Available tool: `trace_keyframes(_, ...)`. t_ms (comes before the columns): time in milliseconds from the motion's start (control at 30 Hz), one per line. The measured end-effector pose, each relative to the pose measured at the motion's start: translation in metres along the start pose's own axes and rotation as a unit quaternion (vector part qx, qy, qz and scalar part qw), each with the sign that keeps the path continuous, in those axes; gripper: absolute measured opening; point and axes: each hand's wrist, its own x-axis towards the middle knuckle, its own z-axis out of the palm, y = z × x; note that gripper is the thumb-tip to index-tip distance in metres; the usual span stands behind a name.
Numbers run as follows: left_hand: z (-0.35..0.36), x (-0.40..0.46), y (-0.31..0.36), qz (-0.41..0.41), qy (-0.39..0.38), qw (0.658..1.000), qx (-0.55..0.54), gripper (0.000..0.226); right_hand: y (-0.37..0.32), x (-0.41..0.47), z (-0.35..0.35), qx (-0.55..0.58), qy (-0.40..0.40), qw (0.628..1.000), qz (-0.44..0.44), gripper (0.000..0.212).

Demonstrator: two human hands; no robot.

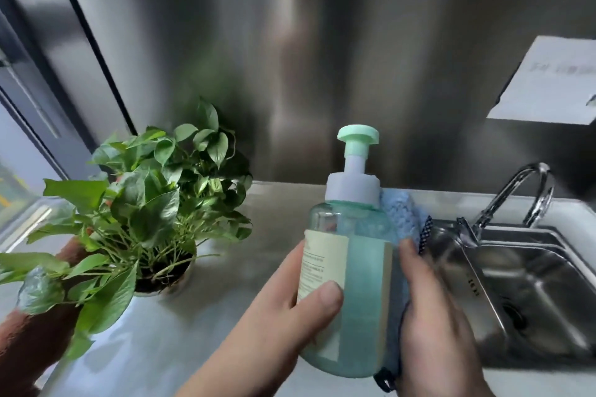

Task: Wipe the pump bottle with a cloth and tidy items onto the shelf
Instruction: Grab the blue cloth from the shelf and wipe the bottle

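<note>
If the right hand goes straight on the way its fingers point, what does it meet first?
The right hand points up and away, pressing the cloth against the bottle. Going on, it would probably slide along the cloth toward the steel wall; depth is unclear.

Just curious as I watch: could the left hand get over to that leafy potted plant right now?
Probably not at once: the left hand grips the pump bottle. The countertop towards the potted plant looks unobstructed.

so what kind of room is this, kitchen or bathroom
Most likely a kitchen or a utility wash area. A steel sink with a curved tap is set into a metal counter backed by brushed steel wall panels, and a potted plant stands near a window.
</note>
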Motion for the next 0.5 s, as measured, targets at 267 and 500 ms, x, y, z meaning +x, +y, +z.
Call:
trace_keyframes(267, 0.007, 0.005, -0.006, 0.052, 0.085, 0.993, 0.066, 0.058, 0.016, 0.002, -0.052, 0.068, 0.046, 0.996, -0.017, 0.006)
trace_keyframes(500, 0.014, 0.011, -0.009, 0.105, 0.145, 0.969, 0.169, 0.068, 0.029, 0.014, -0.050, -0.008, -0.002, 0.972, -0.234, 0.046)
